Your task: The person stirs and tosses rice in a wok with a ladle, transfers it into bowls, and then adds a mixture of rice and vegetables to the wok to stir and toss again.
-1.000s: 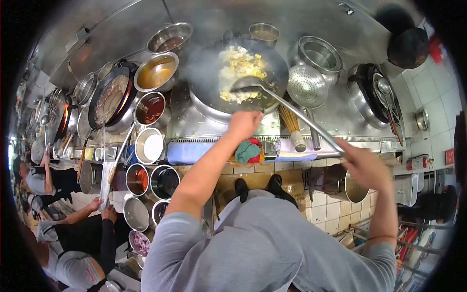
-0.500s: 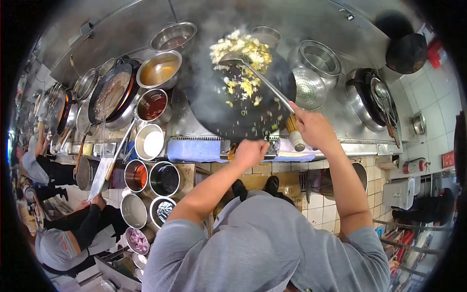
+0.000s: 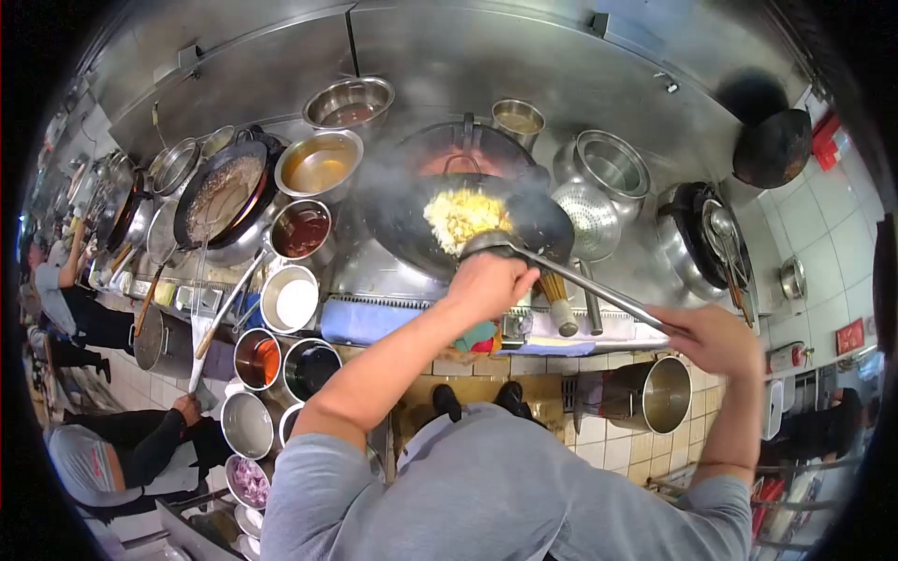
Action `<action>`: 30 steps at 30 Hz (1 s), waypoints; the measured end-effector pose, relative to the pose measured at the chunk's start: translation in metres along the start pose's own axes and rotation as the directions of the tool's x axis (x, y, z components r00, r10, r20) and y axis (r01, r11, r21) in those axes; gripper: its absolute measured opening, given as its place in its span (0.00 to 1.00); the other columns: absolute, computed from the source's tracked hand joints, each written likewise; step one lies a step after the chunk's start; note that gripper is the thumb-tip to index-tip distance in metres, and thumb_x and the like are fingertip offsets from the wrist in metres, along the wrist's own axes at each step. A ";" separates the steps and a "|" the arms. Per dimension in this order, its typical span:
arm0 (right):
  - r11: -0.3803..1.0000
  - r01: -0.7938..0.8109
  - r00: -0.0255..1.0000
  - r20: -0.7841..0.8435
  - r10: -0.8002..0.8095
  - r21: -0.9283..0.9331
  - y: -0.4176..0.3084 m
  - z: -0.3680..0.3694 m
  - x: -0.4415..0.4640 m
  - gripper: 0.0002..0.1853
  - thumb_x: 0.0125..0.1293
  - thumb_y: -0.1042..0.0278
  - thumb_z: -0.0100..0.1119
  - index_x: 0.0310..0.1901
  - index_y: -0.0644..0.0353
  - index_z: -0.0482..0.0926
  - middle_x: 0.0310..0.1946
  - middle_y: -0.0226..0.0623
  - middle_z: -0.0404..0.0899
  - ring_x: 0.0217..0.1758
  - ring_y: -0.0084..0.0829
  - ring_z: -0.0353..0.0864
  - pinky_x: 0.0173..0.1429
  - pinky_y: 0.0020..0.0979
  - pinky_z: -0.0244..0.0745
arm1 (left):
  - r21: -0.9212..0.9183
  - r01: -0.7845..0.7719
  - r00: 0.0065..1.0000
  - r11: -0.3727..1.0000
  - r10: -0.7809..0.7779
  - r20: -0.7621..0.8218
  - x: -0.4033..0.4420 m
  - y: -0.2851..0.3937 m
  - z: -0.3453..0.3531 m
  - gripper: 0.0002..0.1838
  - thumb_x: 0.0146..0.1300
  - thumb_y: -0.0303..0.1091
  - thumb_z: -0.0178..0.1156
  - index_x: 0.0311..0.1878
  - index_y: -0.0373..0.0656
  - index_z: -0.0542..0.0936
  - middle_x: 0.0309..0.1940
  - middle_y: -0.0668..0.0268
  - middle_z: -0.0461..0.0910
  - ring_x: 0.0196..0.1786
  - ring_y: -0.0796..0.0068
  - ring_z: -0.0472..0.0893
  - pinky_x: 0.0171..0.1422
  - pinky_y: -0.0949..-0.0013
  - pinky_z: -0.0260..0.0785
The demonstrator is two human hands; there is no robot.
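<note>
Yellow and white food (image 3: 463, 219) lies in a steaming black wok (image 3: 398, 220), which stands tilted over the burner (image 3: 447, 154). My left hand (image 3: 491, 285) is closed at the wok's near rim; what its fingers grip there is hidden. A long-handled metal ladle (image 3: 599, 288) crosses the wok's right side, its bowl beside the food. Its handle end is in my closed right hand (image 3: 716, 341), out to the right of the stove.
Left are bowls of amber liquid (image 3: 320, 164) and red sauce (image 3: 301, 229), metal pots and another wok (image 3: 224, 192). A perforated strainer (image 3: 587, 222) and bamboo brush (image 3: 558, 304) are right. A co-worker (image 3: 122, 458) is at lower left.
The wok has tilted and come toward me, uncovering the burner behind it, and the food has gathered together. My right hand and the ladle have moved right and down.
</note>
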State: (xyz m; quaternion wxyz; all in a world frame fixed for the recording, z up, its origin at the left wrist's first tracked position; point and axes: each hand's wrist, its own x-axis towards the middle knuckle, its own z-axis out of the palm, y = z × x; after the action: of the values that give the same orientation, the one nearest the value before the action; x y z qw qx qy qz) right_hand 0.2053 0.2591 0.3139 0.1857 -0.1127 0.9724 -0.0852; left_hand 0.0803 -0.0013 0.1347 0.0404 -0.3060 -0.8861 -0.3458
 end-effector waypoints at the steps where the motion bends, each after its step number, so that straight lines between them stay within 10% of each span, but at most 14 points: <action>1: 0.999 0.034 0.998 -0.045 -0.034 -0.016 0.006 0.015 0.023 0.26 0.57 0.71 0.56 0.60 0.50 0.72 0.34 0.45 0.81 0.37 0.48 0.79 0.43 0.41 0.73 | -0.012 -0.057 0.994 0.998 0.056 -0.095 0.012 -0.012 0.006 0.18 0.64 0.45 0.54 0.23 0.44 0.80 0.17 0.55 0.76 0.24 0.48 0.77 0.32 0.51 0.70; 5: 1.000 0.006 0.964 -0.265 -0.005 0.002 0.018 0.106 0.131 0.26 0.59 0.71 0.54 0.62 0.51 0.70 0.37 0.46 0.81 0.38 0.50 0.79 0.45 0.42 0.73 | 0.032 0.027 0.974 0.999 -0.019 -0.228 0.001 -0.080 0.106 0.16 0.63 0.43 0.55 0.25 0.44 0.81 0.19 0.54 0.78 0.26 0.49 0.79 0.34 0.51 0.71; 8: 0.983 -0.045 0.909 -0.400 0.115 0.180 0.010 0.135 0.138 0.28 0.59 0.70 0.55 0.64 0.45 0.67 0.38 0.52 0.79 0.40 0.54 0.78 0.46 0.47 0.72 | -0.028 0.075 0.997 0.997 -0.075 0.012 -0.036 -0.078 0.120 0.16 0.63 0.45 0.55 0.27 0.44 0.82 0.22 0.51 0.79 0.29 0.49 0.79 0.37 0.51 0.72; 18: 0.991 0.020 0.968 -0.252 0.015 0.136 0.055 0.092 0.044 0.27 0.55 0.74 0.59 0.59 0.51 0.73 0.36 0.45 0.82 0.39 0.43 0.82 0.45 0.37 0.75 | 0.030 0.023 0.999 0.999 -0.022 -0.038 0.022 -0.117 0.071 0.18 0.64 0.48 0.54 0.31 0.43 0.83 0.26 0.54 0.80 0.32 0.49 0.79 0.40 0.53 0.71; 25: 0.675 -0.296 0.916 0.002 0.400 0.676 0.062 0.131 0.213 0.27 0.64 0.63 0.52 0.65 0.55 0.65 0.50 0.54 0.77 0.51 0.48 0.78 0.56 0.38 0.71 | 0.150 0.093 0.962 0.984 -0.050 -0.267 0.019 -0.116 0.098 0.15 0.63 0.46 0.56 0.31 0.46 0.84 0.28 0.64 0.81 0.38 0.61 0.78 0.47 0.60 0.65; 27: 0.991 0.098 0.593 -0.805 0.015 0.091 0.096 0.213 0.278 0.27 0.65 0.63 0.49 0.67 0.54 0.62 0.40 0.52 0.81 0.37 0.44 0.83 0.44 0.37 0.76 | 0.174 0.151 0.952 0.973 -0.096 -0.292 0.018 -0.111 0.101 0.15 0.62 0.48 0.56 0.33 0.48 0.84 0.31 0.65 0.80 0.43 0.63 0.77 0.49 0.56 0.63; 30: 0.684 -0.186 0.905 -0.149 0.399 0.705 0.021 0.196 0.277 0.26 0.67 0.65 0.47 0.67 0.53 0.62 0.35 0.51 0.81 0.29 0.42 0.82 0.36 0.38 0.76 | 0.127 0.384 0.893 0.915 -0.333 -0.303 0.015 -0.099 0.103 0.16 0.61 0.53 0.55 0.36 0.54 0.85 0.36 0.68 0.76 0.51 0.65 0.72 0.51 0.49 0.59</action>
State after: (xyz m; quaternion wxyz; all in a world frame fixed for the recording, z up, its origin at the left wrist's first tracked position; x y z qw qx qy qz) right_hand 0.0249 0.1853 0.0347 0.0802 0.1346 0.8954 -0.4168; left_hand 0.0258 0.0154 0.0030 0.1264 -0.0807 -0.9410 -0.3034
